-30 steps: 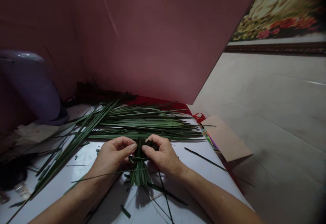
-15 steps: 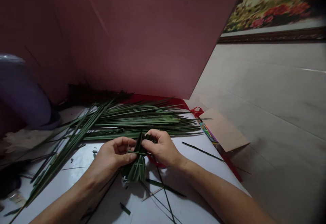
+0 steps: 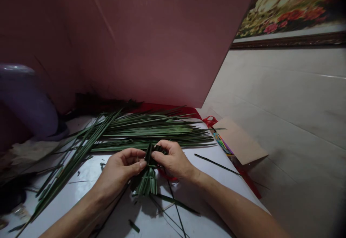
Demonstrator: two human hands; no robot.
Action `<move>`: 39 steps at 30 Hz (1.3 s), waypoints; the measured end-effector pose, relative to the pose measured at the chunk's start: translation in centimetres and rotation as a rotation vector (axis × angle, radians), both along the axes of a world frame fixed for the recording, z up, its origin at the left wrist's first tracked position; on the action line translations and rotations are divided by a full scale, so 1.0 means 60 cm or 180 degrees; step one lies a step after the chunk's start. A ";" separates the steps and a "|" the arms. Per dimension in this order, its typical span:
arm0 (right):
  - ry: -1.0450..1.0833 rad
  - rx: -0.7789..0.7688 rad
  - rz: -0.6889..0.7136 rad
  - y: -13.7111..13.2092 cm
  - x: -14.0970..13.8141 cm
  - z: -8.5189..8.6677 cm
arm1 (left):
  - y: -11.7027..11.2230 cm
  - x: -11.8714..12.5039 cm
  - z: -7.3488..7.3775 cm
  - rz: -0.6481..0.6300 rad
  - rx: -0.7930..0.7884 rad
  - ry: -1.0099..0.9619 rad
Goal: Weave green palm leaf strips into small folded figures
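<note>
Both hands pinch one small bundle of folded green leaf strips [image 3: 148, 175] over the near white table [image 3: 216, 180]: left hand [image 3: 120, 169] and right hand [image 3: 173, 160], fingertips closed on its top. Long loose leaves [image 3: 146, 131] lie just beyond.

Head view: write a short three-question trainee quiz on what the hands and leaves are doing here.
1. True or false: both the left hand and the right hand grip the folded leaf bundle.
2. Where does the pile of long green leaves lie relative to the hands? A) beyond them, toward the pink board; B) under the person's forearms; C) on the tiled floor at the right.
3. Fill in: the brown cardboard piece lies at the ______ edge of the white table.

Key
1. True: fingertips of both hands pinch its upper end.
2. A
3. Right
</note>
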State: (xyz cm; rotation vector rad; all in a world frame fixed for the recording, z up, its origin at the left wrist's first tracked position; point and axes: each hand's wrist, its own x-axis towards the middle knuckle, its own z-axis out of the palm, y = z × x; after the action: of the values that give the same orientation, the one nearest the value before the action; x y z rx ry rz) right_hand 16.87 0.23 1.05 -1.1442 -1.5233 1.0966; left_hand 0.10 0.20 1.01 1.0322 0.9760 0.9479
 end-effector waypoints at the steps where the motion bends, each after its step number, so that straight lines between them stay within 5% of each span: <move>1: 0.0134 -0.0077 0.0053 0.002 0.000 -0.002 | -0.001 0.000 0.001 0.0010 -0.0025 -0.0063; 7: 0.0795 -0.0536 0.0335 0.009 0.002 -0.010 | -0.001 -0.002 0.003 0.0038 0.0060 -0.0209; 12: 0.0398 -0.0046 0.0047 0.002 -0.001 -0.003 | -0.004 0.003 0.003 0.0038 -0.0107 -0.0012; 16: 0.0258 0.0140 -0.0124 0.000 -0.001 0.012 | -0.009 0.010 0.002 -0.0367 -0.0301 -0.0138; 23: 0.0962 -0.0435 0.0502 0.004 0.004 0.020 | -0.011 0.009 0.011 -0.0299 -0.0287 -0.0030; 32: 0.0757 -0.0219 0.0498 -0.003 0.002 0.023 | -0.018 0.011 0.014 -0.0467 -0.0159 -0.0139; 39: 0.1122 -0.0911 0.0580 0.000 0.006 0.022 | -0.022 0.005 0.014 -0.0800 0.0019 -0.0051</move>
State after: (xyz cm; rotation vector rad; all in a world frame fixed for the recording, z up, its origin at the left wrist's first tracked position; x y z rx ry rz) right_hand 17.20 0.21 2.35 -0.9452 -1.2366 1.5888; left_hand 0.38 -1.10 1.84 1.1212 0.8083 0.7502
